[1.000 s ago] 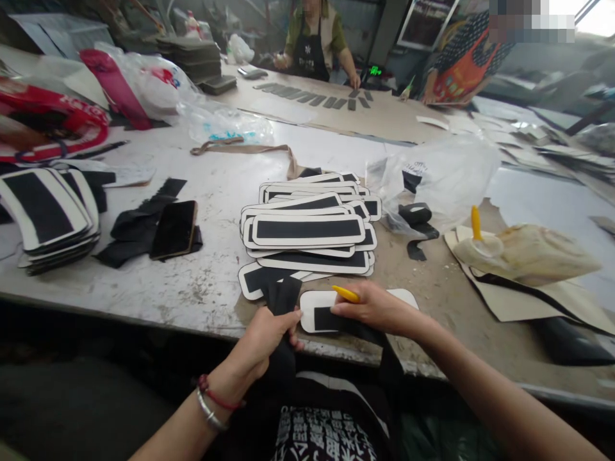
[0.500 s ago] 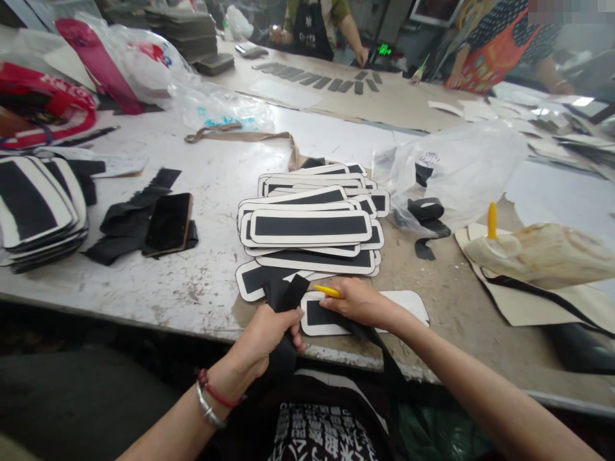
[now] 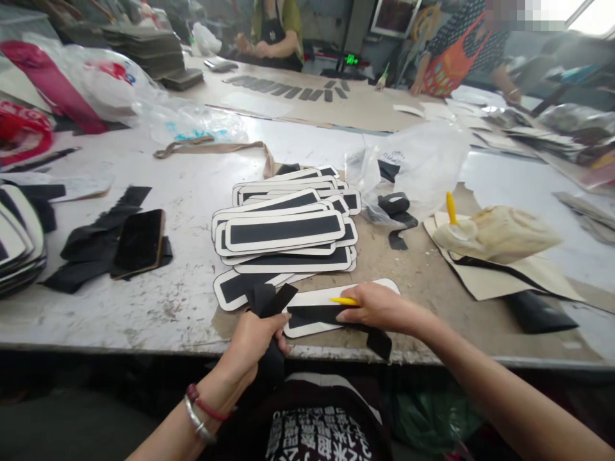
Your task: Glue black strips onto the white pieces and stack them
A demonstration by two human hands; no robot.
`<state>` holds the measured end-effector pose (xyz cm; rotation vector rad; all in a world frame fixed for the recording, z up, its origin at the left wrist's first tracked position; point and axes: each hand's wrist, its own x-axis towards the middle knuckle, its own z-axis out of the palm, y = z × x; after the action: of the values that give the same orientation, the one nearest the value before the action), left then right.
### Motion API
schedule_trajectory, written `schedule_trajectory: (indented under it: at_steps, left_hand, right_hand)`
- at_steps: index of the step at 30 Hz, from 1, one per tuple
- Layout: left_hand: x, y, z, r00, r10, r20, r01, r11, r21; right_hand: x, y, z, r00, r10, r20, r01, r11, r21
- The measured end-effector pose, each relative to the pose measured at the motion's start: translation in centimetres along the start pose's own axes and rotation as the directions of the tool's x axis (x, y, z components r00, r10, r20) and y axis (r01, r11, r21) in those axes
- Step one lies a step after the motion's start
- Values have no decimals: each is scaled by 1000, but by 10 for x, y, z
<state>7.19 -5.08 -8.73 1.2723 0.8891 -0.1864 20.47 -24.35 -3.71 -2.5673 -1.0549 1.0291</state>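
Close to the table's front edge lies a white rounded panel [image 3: 379, 288], with a black strip [image 3: 312, 315] along it. My left hand [image 3: 257, 339] grips a bunch of black strips [image 3: 262, 298], and its thumb touches the panel's left end. My right hand [image 3: 379, 307] is closed around a yellow pointed tool [image 3: 343, 301], its fingers pressing on the black strip. The strip's loose end [image 3: 379, 344] hangs past the panel at the table edge. Just beyond both hands, a pile of white panels with black centres [image 3: 283, 230] is stacked unevenly.
A phone [image 3: 139, 240] rests on black scraps at left, near another panel stack [image 3: 19, 243]. To the right are a clear plastic bag [image 3: 423, 163] and a cloth-like bundle [image 3: 504, 234] with a yellow stick. A co-worker [image 3: 276, 38] stands across the table behind grey pieces [image 3: 288, 89].
My right hand has slid rightward along the strip, which now covers more of the panel. The view has turned slightly right. The co-worker's hand has drawn back from the grey pieces.
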Motion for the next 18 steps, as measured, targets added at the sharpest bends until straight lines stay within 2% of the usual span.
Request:
schedule_trajectory:
  at_steps: [4, 7, 13, 18]
  left_hand:
    - [-1, 0, -2, 1000, -3, 18, 3, 1000, 23]
    - [0, 0, -3, 1000, -10, 23, 8, 998, 59]
    - [-2, 2, -4, 998, -40, 53, 36, 996, 77]
    - [-4, 4, -2, 997, -49, 63, 43, 995, 89]
  right_hand:
    - [-43, 56, -7, 982, 160, -104, -143, 977, 157]
    - [-52, 77, -6, 951, 260, -166, -233, 958, 165]
    - [-36, 75, -2, 882, 415, -223, -400, 910, 111]
    - [-34, 70, -5, 860, 462, -215, -456, 886, 81]
